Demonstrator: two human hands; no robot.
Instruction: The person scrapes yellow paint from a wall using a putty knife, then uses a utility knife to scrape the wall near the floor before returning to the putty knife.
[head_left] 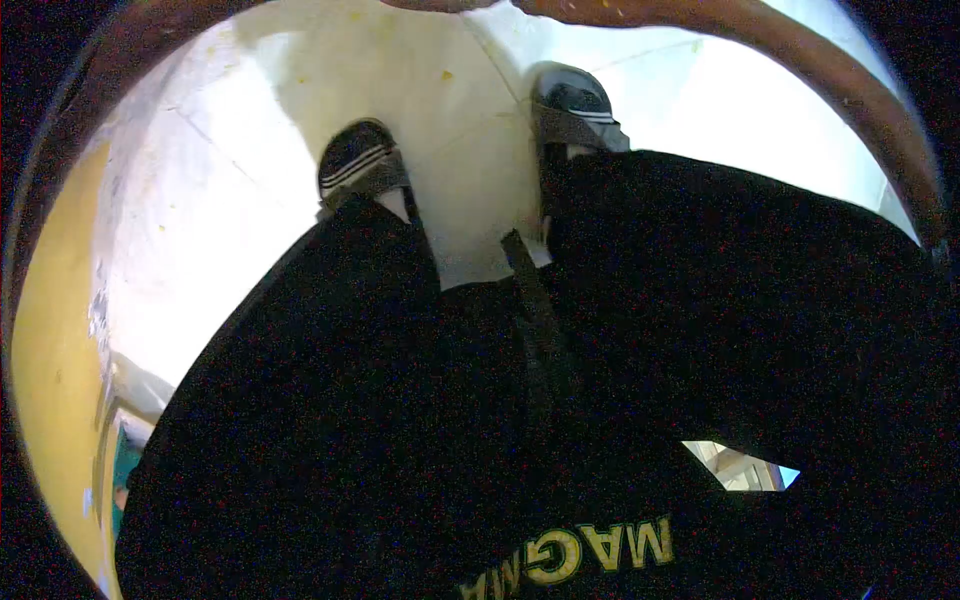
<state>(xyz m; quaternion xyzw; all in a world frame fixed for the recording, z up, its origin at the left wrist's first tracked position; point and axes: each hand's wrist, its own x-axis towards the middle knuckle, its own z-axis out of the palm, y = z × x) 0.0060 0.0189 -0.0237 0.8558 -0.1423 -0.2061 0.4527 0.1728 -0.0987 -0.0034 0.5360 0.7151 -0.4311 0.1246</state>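
Note:
At the top edge of the head view, my left hand [440,4] shows only as a thin strip. My right hand [575,10] is close beside it, also cut off by the frame. Both forearms curve in from the sides, held out in front of my body. The fingers of both hands lie outside the picture, so whether they hold anything is hidden. Below them are the pale floor and my feet in dark striped slides, the left slide [360,160] and the right slide [575,105].
A pale tiled floor [470,170] with small yellowish specks lies under my feet. Along the left runs a yellow wall [60,340]. Dark clothing with yellow lettering [600,550] and a hanging strap [530,290] fill the lower part.

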